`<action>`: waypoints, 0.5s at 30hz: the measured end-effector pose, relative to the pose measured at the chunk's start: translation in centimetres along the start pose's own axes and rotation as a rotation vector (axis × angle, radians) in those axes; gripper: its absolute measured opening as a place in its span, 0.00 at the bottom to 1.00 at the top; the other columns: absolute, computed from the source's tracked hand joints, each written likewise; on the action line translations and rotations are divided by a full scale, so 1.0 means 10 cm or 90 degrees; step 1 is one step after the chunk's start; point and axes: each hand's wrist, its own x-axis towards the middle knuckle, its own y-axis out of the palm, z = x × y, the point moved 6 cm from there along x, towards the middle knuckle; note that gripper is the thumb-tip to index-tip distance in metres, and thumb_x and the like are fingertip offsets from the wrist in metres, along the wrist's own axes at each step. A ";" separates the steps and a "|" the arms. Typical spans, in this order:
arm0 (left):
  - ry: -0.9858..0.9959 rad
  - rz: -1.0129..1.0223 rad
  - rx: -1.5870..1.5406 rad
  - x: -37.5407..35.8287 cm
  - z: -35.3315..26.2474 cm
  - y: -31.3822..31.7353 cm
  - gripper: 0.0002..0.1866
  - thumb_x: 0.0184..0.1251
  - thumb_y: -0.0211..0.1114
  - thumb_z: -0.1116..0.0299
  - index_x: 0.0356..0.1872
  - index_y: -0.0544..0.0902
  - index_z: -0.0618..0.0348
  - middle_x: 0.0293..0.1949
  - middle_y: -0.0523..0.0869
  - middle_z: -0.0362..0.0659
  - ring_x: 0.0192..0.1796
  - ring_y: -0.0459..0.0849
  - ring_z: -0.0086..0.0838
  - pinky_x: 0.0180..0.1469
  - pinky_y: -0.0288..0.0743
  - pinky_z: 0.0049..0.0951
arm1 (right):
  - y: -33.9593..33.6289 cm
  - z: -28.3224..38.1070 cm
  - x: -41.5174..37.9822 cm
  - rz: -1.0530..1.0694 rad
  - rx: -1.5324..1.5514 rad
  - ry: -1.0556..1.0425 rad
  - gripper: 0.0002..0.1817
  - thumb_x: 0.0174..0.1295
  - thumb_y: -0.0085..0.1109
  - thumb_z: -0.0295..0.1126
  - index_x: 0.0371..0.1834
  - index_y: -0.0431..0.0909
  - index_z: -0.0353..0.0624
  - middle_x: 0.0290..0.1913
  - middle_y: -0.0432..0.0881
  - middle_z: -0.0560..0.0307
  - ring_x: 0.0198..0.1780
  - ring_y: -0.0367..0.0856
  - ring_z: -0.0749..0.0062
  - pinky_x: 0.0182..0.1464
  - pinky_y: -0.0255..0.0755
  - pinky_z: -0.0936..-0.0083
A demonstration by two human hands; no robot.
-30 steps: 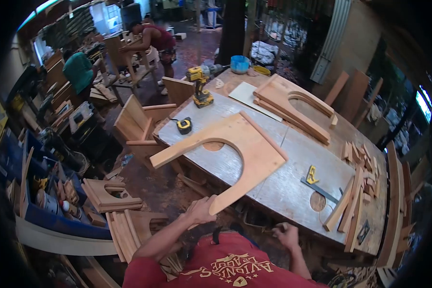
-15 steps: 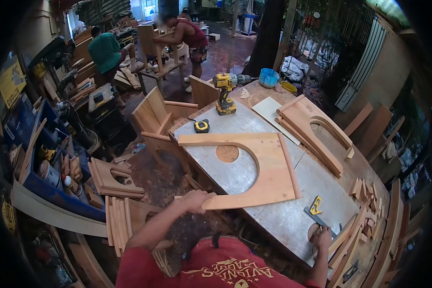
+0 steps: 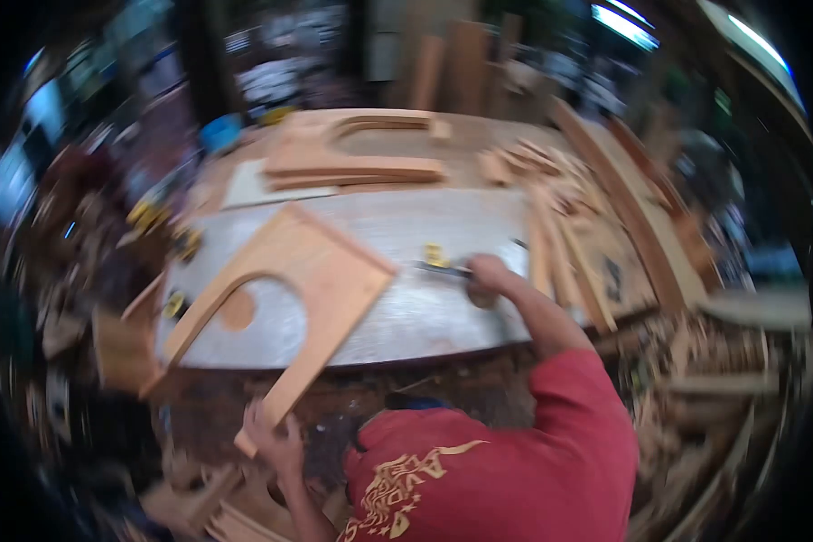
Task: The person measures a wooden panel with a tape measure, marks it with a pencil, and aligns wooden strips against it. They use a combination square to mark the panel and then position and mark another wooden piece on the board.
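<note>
My left hand (image 3: 280,444) is closed round the near end of a U-shaped wooden panel (image 3: 339,271), which lies across the pale metal worktop (image 3: 406,221) with its end sticking out over the near edge. Through the panel's curved cut-out shows a round brown spot (image 3: 238,309) on the worktop. Out on the right, my right hand (image 3: 488,274) has its fingers round the blade end of a combination square (image 3: 436,256) with a yellow head. That square lies close to the worktop; whether it touches is too blurred to tell.
Stacked wooden frames (image 3: 357,169) lie at the back beside a white board (image 3: 248,185). Wood strips and offcuts (image 3: 551,172) cover the right side, with long planks (image 3: 628,199) beyond. A blurred yellow drill (image 3: 149,217), a tape measure (image 3: 175,303) and a blue tub (image 3: 220,134) stand left.
My view has swung to the right. The panel now sits turned, its held end pointing at me. My right hand has closed on the square, which it was beside before.
</note>
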 end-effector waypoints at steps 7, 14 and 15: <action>-0.073 0.033 -0.122 -0.76 -0.22 0.08 0.24 0.64 0.66 0.74 0.61 0.77 0.71 0.56 0.80 0.59 0.60 0.79 0.53 0.66 0.71 0.49 | -0.97 0.87 -0.37 -0.129 0.260 -0.089 0.16 0.50 0.63 0.35 0.42 0.82 0.43 0.37 0.86 0.39 0.44 0.84 0.39 0.47 0.78 0.49; -0.228 0.147 -0.498 -0.41 -0.69 0.24 0.21 0.79 0.58 0.72 0.67 0.73 0.71 0.60 0.84 0.54 0.60 0.84 0.36 0.63 0.78 0.33 | -1.06 1.76 -1.16 -0.329 0.360 -0.154 0.18 0.53 0.64 0.34 0.47 0.77 0.41 0.40 0.81 0.40 0.44 0.80 0.39 0.47 0.75 0.49; -0.258 0.169 -0.607 -0.32 -0.80 0.33 0.20 0.79 0.59 0.72 0.66 0.74 0.70 0.59 0.85 0.52 0.59 0.85 0.33 0.63 0.78 0.34 | -1.00 1.98 -1.32 -0.335 0.365 -0.161 0.18 0.52 0.65 0.32 0.46 0.77 0.42 0.40 0.80 0.41 0.44 0.80 0.39 0.46 0.75 0.50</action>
